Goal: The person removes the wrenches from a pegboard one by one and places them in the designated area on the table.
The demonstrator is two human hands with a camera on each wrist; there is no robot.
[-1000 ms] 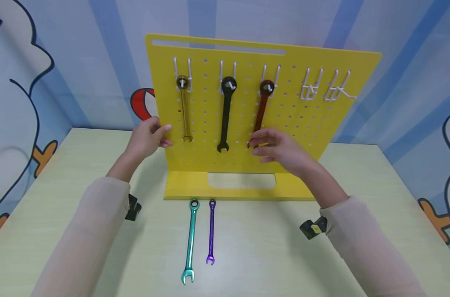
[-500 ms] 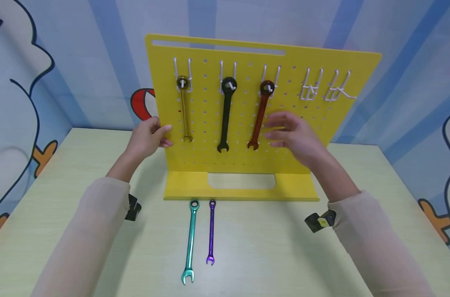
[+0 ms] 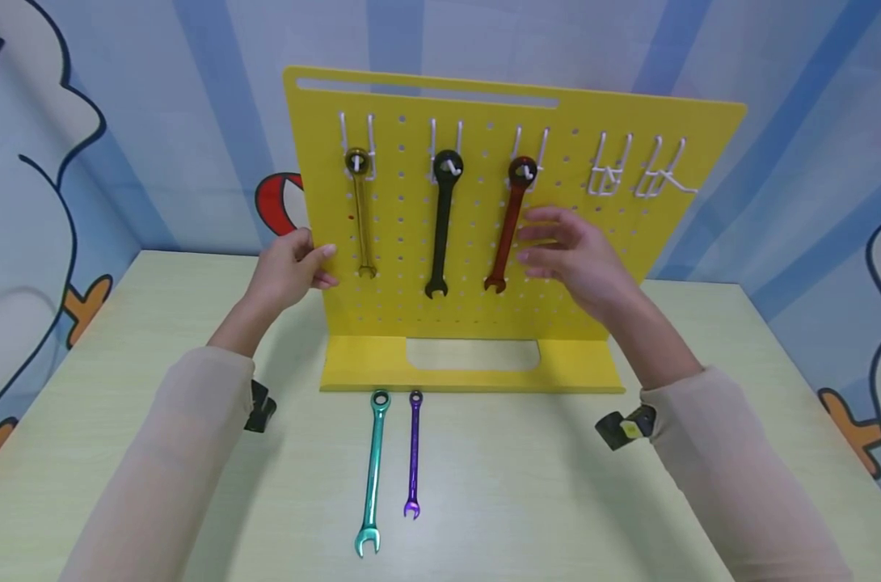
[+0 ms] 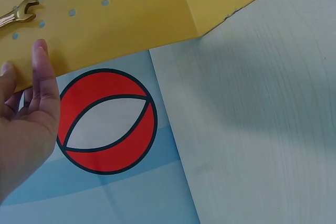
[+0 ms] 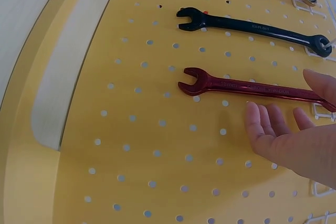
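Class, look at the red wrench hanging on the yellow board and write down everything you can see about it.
The red wrench is a slim combination wrench with a glossy, metallic dark-red finish. Its ring end is hooked over a white wire hook near the top of the yellow pegboard, third from the left, beside the black wrench. It hangs nearly vertical, open jaw downward, flat against the board. Small lettering marks the shaft, too fine to read. The right hand is open just beside it; no clear contact shows.
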